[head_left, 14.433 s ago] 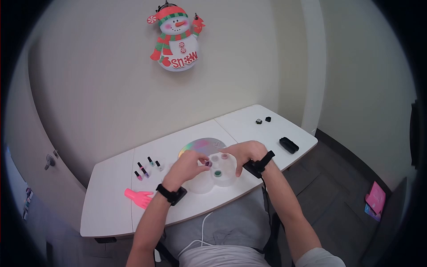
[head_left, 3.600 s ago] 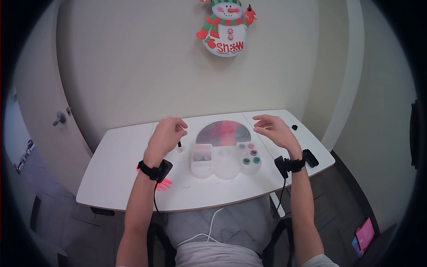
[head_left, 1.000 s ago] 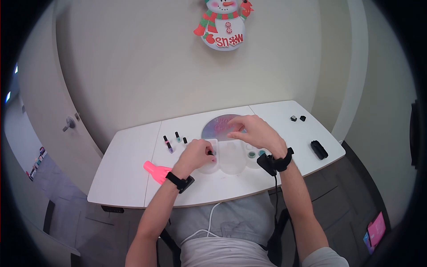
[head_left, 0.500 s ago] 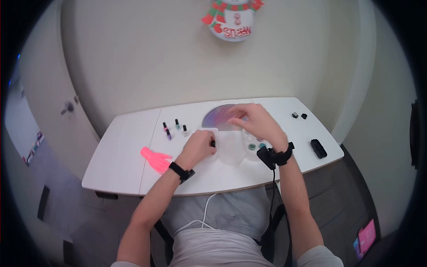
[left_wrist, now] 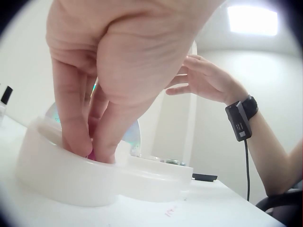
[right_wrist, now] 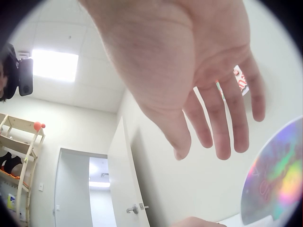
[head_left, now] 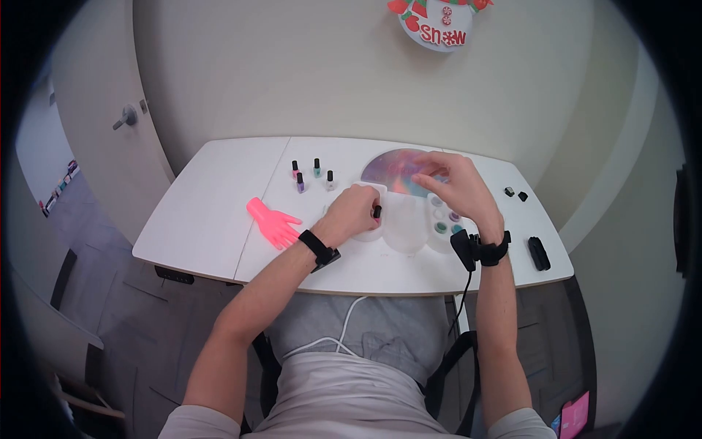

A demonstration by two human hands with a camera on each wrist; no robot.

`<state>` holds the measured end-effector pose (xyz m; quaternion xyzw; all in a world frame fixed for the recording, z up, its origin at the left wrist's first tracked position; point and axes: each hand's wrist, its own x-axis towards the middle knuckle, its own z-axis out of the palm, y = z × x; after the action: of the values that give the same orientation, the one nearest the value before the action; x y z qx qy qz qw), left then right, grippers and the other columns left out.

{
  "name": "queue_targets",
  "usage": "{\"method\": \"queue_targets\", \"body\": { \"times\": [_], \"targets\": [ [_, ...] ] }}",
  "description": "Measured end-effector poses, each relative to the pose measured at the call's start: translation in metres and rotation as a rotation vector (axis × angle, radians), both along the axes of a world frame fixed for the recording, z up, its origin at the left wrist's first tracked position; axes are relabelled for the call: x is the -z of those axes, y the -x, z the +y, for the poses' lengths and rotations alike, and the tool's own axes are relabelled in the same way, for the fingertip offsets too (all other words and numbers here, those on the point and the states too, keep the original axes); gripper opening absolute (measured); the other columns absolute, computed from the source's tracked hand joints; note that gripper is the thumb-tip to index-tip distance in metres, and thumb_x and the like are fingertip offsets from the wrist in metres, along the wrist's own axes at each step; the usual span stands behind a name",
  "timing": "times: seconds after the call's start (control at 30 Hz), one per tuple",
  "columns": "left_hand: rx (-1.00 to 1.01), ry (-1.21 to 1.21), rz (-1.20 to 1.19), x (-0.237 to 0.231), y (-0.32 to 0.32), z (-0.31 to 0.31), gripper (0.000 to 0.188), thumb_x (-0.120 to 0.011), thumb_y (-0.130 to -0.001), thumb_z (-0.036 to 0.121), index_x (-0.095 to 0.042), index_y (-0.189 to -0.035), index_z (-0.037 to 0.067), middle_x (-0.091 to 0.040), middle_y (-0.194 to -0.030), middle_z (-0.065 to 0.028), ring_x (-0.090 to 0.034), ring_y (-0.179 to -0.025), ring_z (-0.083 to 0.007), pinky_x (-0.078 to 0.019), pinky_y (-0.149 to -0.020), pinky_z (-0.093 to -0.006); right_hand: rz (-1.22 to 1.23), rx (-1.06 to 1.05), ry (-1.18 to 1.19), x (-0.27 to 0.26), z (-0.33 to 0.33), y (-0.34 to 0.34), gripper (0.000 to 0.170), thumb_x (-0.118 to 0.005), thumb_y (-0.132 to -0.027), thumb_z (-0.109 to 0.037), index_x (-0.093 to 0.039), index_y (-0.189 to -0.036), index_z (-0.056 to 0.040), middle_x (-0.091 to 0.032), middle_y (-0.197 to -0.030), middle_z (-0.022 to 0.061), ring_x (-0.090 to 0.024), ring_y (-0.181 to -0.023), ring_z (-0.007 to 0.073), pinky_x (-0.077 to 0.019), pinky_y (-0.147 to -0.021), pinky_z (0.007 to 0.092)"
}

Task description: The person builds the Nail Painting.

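Note:
My left hand [head_left: 354,210] reaches into the left compartment of a white, cloud-shaped organizer [head_left: 406,233]. Its thumb and fingers pinch a pink nail polish bottle [head_left: 376,212] with a black cap; in the left wrist view only a bit of pink [left_wrist: 91,155] shows between the fingertips, below the compartment's rim. Raised over the organizer's right side, my right hand [head_left: 457,184] holds nothing, its fingers loosely extended. Behind it stands a half-round iridescent mirror [head_left: 391,170], partly covered by that hand. Small jars [head_left: 441,228] with coloured contents sit in the right compartment.
Several nail polish bottles [head_left: 300,183] stand at the back left. A pink model hand [head_left: 272,222] lies in front of them. On the right are a black case [head_left: 538,254] and two small dark objects [head_left: 510,192]. A cable [head_left: 466,300] hangs from the right wrist camera.
Earlier my left hand handled a purple jar at the right compartment; then both hands were raised. Now it holds a pink polish bottle from the group at left, inside the left compartment.

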<state>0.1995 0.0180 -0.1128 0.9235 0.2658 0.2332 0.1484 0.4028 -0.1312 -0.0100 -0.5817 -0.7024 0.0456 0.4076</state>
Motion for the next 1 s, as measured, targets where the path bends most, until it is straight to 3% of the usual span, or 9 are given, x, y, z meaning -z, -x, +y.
{"method": "queue_targets", "body": {
  "times": [0.17,0.27,0.37,0.43,0.5,0.53,0.57,0.8,1.0],
  "targets": [
    [-0.001,0.005,0.028,-0.024,0.010,0.004,0.032,-0.088,-0.083,0.016,-0.080,-0.104,-0.007,-0.080,-0.088,-0.0211,-0.079,-0.074,-0.0296,-0.0623,-0.072,-0.0390,0.017,-0.064,0.003,0.006,0.004,-0.005,0.039,-0.082,-0.095,-0.021,-0.077,-0.124,0.0058,-0.082,-0.108,0.0184,-0.079,-0.094,0.0273,-0.0600,-0.085,0.0380],
    [-0.110,0.293,0.043,-0.052,0.016,0.015,0.039,-0.079,-0.102,0.029,-0.081,-0.110,-0.009,-0.079,-0.087,-0.0177,-0.073,-0.065,-0.0182,-0.0604,-0.063,-0.0347,-0.004,-0.053,0.053,0.003,0.001,-0.002,0.039,-0.082,-0.094,-0.020,-0.077,-0.123,0.0057,-0.081,-0.105,0.0192,-0.078,-0.093,0.0282,-0.0600,-0.085,0.0385],
    [-0.201,0.259,-0.025,-0.054,0.025,0.041,0.032,-0.078,-0.101,0.024,-0.081,-0.108,-0.007,-0.081,-0.092,-0.0197,-0.077,-0.073,-0.0250,-0.0625,-0.071,-0.0388,-0.072,-0.059,0.018,0.013,0.007,-0.010,0.038,-0.082,-0.092,-0.021,-0.078,-0.120,0.0045,-0.081,-0.102,0.0198,-0.078,-0.091,0.0306,-0.0599,-0.084,0.0403],
    [-0.310,-0.088,0.004,-0.030,0.027,0.084,0.024,-0.079,-0.095,0.016,-0.082,-0.108,-0.004,-0.081,-0.098,-0.0254,-0.080,-0.090,-0.0390,-0.0633,-0.083,-0.0462,-0.067,-0.063,-0.023,0.020,0.012,-0.013,0.037,-0.082,-0.092,-0.022,-0.078,-0.119,0.0036,-0.081,-0.101,0.0194,-0.077,-0.090,0.0319,-0.0598,-0.083,0.0412],
    [-0.326,-0.175,0.025,-0.013,0.027,0.106,0.021,-0.079,-0.092,0.011,-0.082,-0.108,-0.002,-0.080,-0.100,-0.0254,-0.079,-0.096,-0.0408,-0.0629,-0.087,-0.0469,-0.073,-0.078,-0.061,0.019,0.011,-0.014,0.036,-0.082,-0.091,-0.022,-0.079,-0.117,0.0027,-0.081,-0.099,0.0189,-0.077,-0.089,0.0333,-0.0598,-0.083,0.0421],
    [-0.353,-0.257,0.041,-0.007,0.026,0.113,0.020,-0.078,-0.089,0.007,-0.082,-0.107,-0.001,-0.080,-0.103,-0.0254,-0.078,-0.102,-0.0427,-0.0625,-0.091,-0.0476,-0.113,-0.060,-0.020,0.018,0.010,-0.014,0.036,-0.083,-0.092,-0.020,-0.078,-0.120,0.0023,-0.079,-0.108,0.0176,-0.077,-0.091,0.0309,-0.0599,-0.084,0.0414],
    [-0.352,-0.266,0.041,-0.004,0.024,0.120,0.020,-0.078,-0.089,0.007,-0.082,-0.107,-0.001,-0.080,-0.103,-0.0254,-0.078,-0.102,-0.0427,-0.0625,-0.091,-0.0476,-0.153,-0.042,0.019,0.016,0.009,-0.013,0.035,-0.083,-0.093,-0.018,-0.077,-0.122,0.0019,-0.077,-0.116,0.0164,-0.077,-0.093,0.0285,-0.0600,-0.086,0.0406],
    [-0.325,-0.105,0.147,-0.018,0.024,0.110,0.015,-0.081,-0.080,-0.001,-0.083,-0.094,0.000,-0.081,-0.097,-0.0224,-0.079,-0.092,-0.0359,-0.0634,-0.083,-0.0433,-0.152,0.000,0.020,0.017,0.008,-0.015,0.034,-0.083,-0.093,-0.021,-0.079,-0.120,0.0005,-0.077,-0.114,0.0180,-0.077,-0.094,0.0300,-0.0602,-0.085,0.0412],
    [-0.170,0.075,0.091,-0.072,0.028,0.011,0.024,-0.089,-0.075,0.005,-0.083,-0.098,-0.001,-0.081,-0.090,-0.0162,-0.077,-0.083,-0.0264,-0.0617,-0.077,-0.0364,-0.158,-0.025,-0.029,0.027,0.014,-0.021,0.038,-0.085,-0.090,-0.026,-0.080,-0.117,-0.0001,-0.082,-0.099,0.0184,-0.078,-0.091,0.0351,-0.0602,-0.082,0.0439]
  ]
}}
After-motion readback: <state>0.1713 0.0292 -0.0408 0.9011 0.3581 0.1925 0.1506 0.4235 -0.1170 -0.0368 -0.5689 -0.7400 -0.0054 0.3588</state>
